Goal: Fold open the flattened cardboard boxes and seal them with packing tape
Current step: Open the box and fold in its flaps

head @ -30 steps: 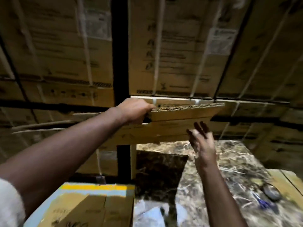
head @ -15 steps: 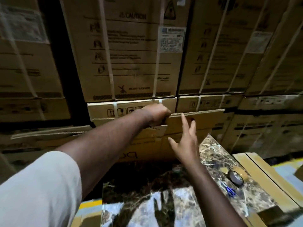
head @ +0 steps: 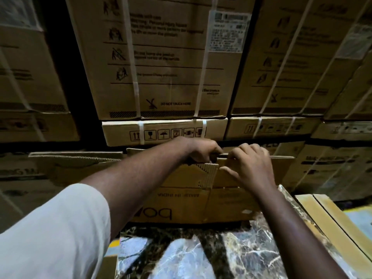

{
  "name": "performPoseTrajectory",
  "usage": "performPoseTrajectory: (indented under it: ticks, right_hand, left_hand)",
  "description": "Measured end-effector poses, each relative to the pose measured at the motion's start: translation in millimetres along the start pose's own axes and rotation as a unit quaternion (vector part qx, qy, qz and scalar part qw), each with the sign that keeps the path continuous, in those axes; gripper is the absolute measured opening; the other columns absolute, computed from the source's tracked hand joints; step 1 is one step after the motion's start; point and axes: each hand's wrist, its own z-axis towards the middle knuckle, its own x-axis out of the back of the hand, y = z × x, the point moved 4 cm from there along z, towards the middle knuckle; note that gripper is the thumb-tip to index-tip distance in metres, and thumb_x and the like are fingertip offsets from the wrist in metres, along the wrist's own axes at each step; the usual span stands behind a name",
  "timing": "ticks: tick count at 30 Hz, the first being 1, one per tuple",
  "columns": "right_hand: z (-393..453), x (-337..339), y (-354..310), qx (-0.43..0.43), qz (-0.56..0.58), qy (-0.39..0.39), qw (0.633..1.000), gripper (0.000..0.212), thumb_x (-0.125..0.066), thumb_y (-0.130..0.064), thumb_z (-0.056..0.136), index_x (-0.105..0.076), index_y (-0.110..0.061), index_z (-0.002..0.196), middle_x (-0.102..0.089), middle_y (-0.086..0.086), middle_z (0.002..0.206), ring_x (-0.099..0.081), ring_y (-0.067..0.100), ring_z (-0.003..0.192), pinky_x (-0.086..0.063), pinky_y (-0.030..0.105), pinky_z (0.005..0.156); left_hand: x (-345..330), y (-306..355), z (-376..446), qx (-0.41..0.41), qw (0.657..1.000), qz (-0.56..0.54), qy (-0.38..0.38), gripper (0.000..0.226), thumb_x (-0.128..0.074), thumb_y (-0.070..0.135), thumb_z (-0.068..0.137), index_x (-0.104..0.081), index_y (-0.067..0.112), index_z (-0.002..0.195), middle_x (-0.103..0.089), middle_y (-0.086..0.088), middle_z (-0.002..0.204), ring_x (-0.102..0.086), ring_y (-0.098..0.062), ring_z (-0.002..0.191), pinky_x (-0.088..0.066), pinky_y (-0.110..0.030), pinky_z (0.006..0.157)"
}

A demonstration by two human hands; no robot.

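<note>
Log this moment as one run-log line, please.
phase: taking flattened box | left hand: grips top edge of flattened cardboard box | right hand: grips same edge | box: standing at marble table | tape: not applied

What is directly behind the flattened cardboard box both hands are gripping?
Stacked strapped brown cartons rise behind the flattened brown cardboard box; it and the left hand and right hand hide their lower parts.

Person seen from head camera, 2 arms only. Left arm: short sleeve (head: 50,234) of a pale off-white, plain-looking garment, loose fit, hem ending above the elbow; no print or seam detail legible. Forearm bare below it down to left hand (head: 201,151), no watch or band showing. Right arm bare in the whole visible length, right hand (head: 251,168) ungloved, wrist without jewellery; fingernails short
</note>
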Motion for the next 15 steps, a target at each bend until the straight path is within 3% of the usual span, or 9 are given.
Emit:
performPoseTrajectory:
  ticks: [3,5,7,10,13,15]
  right_hand:
    - [-1,-14,8,0.045,0.053,-0.007,0.998,0.04,-0.075,-0.057,0.082,-0.067,-0.028,0.108,-0.071,-0.004,0.109,-0.058,0.028,0.108,-0.042,0.046,0.094]
    - [-10,-23,17,0.056,0.109,-0.034,0.992,0.043,-0.069,-0.057,0.083,-0.067,-0.024,0.11,-0.069,-0.003,0.105,-0.06,0.026,0.101,-0.047,0.043,0.086]
    - [-18,-28,26,0.056,0.149,-0.088,0.983,0.054,-0.062,-0.073,0.085,-0.064,-0.029,0.116,-0.065,-0.006,0.102,-0.06,0.018,0.093,-0.052,0.037,0.078]
    - [-20,-29,25,0.111,0.167,-0.104,0.974,0.07,-0.051,-0.089,0.083,-0.064,-0.035,0.125,-0.07,-0.01,0.105,-0.063,0.014,0.094,-0.052,0.036,0.081]
    - [0,-33,0,0.146,0.172,-0.075,0.971,0.063,-0.053,-0.078,0.09,-0.058,-0.033,0.135,-0.069,-0.01,0.119,-0.066,0.017,0.106,-0.05,0.039,0.087]
    - [10,-47,-14,0.116,0.172,-0.081,0.975,0.063,-0.067,-0.066,0.087,-0.052,-0.028,0.135,-0.063,-0.005,0.124,-0.063,0.021,0.109,-0.049,0.041,0.085]
  left_hand:
    - [6,-13,13,0.05,0.998,-0.039,-0.015,0.042,-0.07,0.008,0.093,-0.059,0.046,0.107,-0.058,0.01,0.117,-0.058,-0.016,0.114,-0.054,-0.047,0.099]
    - [10,-17,23,0.071,0.996,-0.048,0.018,0.046,-0.067,0.004,0.093,-0.062,0.043,0.116,-0.059,0.007,0.122,-0.06,-0.016,0.114,-0.056,-0.046,0.098]
    - [16,-18,34,0.085,0.993,-0.04,0.065,0.05,-0.065,-0.001,0.093,-0.061,0.03,0.133,-0.06,0.005,0.126,-0.06,-0.016,0.115,-0.057,-0.043,0.098]
    - [20,-14,57,0.125,0.985,-0.038,0.111,0.057,-0.069,0.003,0.093,-0.056,0.026,0.143,-0.057,0.003,0.14,-0.057,-0.017,0.125,-0.055,-0.042,0.102]
    - [16,-3,79,0.142,0.978,0.006,0.152,0.055,-0.074,0.01,0.091,-0.057,0.025,0.142,-0.056,0.001,0.144,-0.054,-0.018,0.132,-0.051,-0.042,0.107]
    - [12,4,83,0.14,0.971,0.045,0.186,0.048,-0.074,0.014,0.092,-0.06,0.025,0.137,-0.061,0.0,0.139,-0.057,-0.018,0.128,-0.052,-0.041,0.105]
